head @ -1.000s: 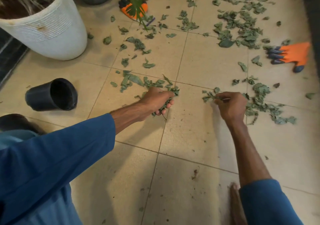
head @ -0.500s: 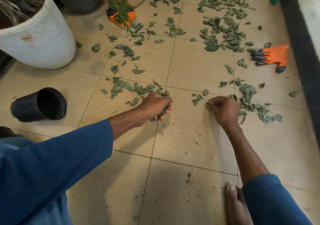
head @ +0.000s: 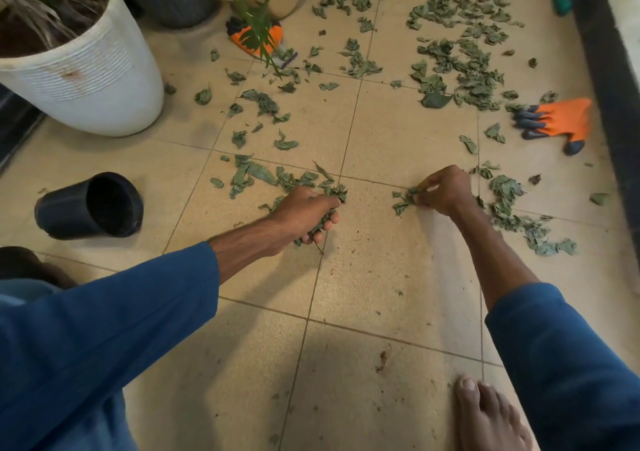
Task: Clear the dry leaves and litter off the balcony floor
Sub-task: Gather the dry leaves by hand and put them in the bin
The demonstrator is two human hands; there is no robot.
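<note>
Here, the left hand (head: 304, 213) is gripping a crumpled bunch of dry green leaves (head: 318, 228). Its fingers are curling tightly round them just above the beige tiled balcony floor (head: 381, 277), and a thin stem is poking out below the fist. The right hand (head: 446, 190) is pinching a small leaf cluster (head: 403, 199) between thumb and fingertips, down at floor level near a grout line.

More of the litter is lying all around. A loose strip of leaves (head: 263, 176) is stretching just behind the left hand, a ragged trail of leaves (head: 512, 208) is running off beside the right hand, and a dense far patch of leaves (head: 460, 59) is covering the tiles well beyond both.

A white ribbed planter (head: 93, 79) is standing at the far left. Near it, a small black plastic pot (head: 90, 204) is lying on its side. An orange work glove with dark fingertips (head: 557, 121) is lying flat by the dark right edge. A second orange glove (head: 252, 36) is showing partly behind a green plant frond. Blue sleeves are covering both forearms, and a bare foot (head: 488, 416) is resting on the floor at the lower right.
</note>
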